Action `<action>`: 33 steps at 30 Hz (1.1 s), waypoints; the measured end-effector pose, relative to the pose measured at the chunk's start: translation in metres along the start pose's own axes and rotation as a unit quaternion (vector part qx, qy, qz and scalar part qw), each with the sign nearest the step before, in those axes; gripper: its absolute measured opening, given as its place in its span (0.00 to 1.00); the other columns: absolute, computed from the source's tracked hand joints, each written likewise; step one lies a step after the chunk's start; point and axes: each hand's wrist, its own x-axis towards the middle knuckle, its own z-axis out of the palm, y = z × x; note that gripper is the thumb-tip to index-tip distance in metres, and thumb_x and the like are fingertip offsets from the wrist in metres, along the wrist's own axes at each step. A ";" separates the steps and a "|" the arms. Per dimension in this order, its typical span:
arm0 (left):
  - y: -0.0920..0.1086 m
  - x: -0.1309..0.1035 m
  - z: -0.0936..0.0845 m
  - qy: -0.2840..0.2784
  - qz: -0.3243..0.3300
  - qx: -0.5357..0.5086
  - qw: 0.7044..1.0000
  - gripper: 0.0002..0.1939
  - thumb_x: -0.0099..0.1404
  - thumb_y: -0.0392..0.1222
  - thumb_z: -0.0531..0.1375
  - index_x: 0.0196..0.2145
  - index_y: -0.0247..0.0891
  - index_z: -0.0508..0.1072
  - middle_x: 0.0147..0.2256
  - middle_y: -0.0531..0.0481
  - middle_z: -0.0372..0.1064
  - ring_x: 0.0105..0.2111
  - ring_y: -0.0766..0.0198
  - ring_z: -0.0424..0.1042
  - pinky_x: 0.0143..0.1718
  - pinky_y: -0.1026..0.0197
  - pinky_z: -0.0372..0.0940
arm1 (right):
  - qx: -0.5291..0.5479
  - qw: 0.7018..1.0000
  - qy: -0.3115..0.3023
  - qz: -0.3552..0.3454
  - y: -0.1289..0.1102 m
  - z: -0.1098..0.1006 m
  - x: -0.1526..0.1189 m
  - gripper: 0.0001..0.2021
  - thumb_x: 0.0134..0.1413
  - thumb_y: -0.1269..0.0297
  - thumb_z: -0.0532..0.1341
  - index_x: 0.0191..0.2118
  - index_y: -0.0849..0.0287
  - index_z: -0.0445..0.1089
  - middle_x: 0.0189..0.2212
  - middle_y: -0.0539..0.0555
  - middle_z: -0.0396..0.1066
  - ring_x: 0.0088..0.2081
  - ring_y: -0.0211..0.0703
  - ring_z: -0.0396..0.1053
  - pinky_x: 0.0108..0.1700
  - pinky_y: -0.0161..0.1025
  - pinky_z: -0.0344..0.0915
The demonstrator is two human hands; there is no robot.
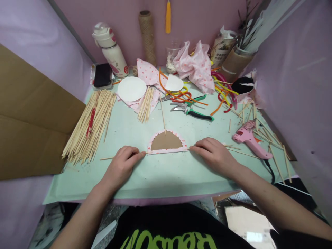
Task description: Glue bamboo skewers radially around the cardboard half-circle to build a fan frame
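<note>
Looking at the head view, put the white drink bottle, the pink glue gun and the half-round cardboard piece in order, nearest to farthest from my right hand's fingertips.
1. Half-round cardboard piece: just left of your right hand, right beside its fingertips.
2. Pink glue gun: on the table's right side.
3. White drink bottle: back left, farthest.

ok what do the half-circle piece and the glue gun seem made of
The half-circle piece looks like matte cardboard, by its plain brown face; its edging is probably soft dotted fabric, puckering along the curve. The glue gun seems smooth plastic, judging by its even pink body.
</note>
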 end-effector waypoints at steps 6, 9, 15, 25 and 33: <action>-0.007 -0.002 0.000 0.025 0.079 0.104 0.991 0.16 0.71 0.36 0.50 0.49 0.38 0.75 0.42 0.44 0.72 0.42 0.55 0.68 0.45 0.54 0.60 | 0.011 1.000 0.016 0.024 0.001 0.003 -0.001 0.11 0.65 0.74 0.53 0.47 0.61 0.70 0.38 0.60 0.73 0.39 0.46 0.66 0.39 0.43 0.63; -0.008 -0.001 -0.002 0.031 0.095 0.127 0.987 0.14 0.72 0.37 0.51 0.48 0.36 0.74 0.40 0.43 0.73 0.41 0.55 0.68 0.44 0.54 0.60 | 0.010 0.999 0.022 0.028 0.001 0.003 -0.002 0.12 0.65 0.73 0.52 0.48 0.60 0.70 0.38 0.59 0.73 0.39 0.46 0.66 0.39 0.43 0.63; -0.013 0.001 -0.005 0.001 0.102 0.129 0.986 0.14 0.72 0.37 0.51 0.50 0.38 0.72 0.41 0.44 0.72 0.41 0.56 0.67 0.43 0.56 0.61 | 0.006 1.000 -0.020 0.003 0.004 0.001 -0.002 0.15 0.65 0.75 0.51 0.52 0.62 0.69 0.38 0.59 0.73 0.39 0.46 0.65 0.40 0.42 0.61; -0.015 0.002 -0.012 -0.048 0.080 0.048 0.994 0.18 0.72 0.39 0.49 0.52 0.45 0.75 0.41 0.48 0.72 0.41 0.57 0.68 0.44 0.57 0.61 | 0.012 0.999 -0.036 -0.039 0.008 -0.005 0.003 0.16 0.66 0.73 0.51 0.52 0.59 0.72 0.36 0.57 0.72 0.38 0.44 0.64 0.39 0.40 0.60; -0.009 0.002 -0.010 -0.053 0.040 -0.007 0.998 0.16 0.72 0.45 0.51 0.48 0.44 0.77 0.38 0.48 0.72 0.39 0.59 0.68 0.43 0.58 0.63 | 0.018 0.997 -0.040 -0.062 0.009 -0.011 0.009 0.15 0.67 0.74 0.50 0.53 0.61 0.69 0.37 0.58 0.71 0.38 0.43 0.63 0.37 0.39 0.61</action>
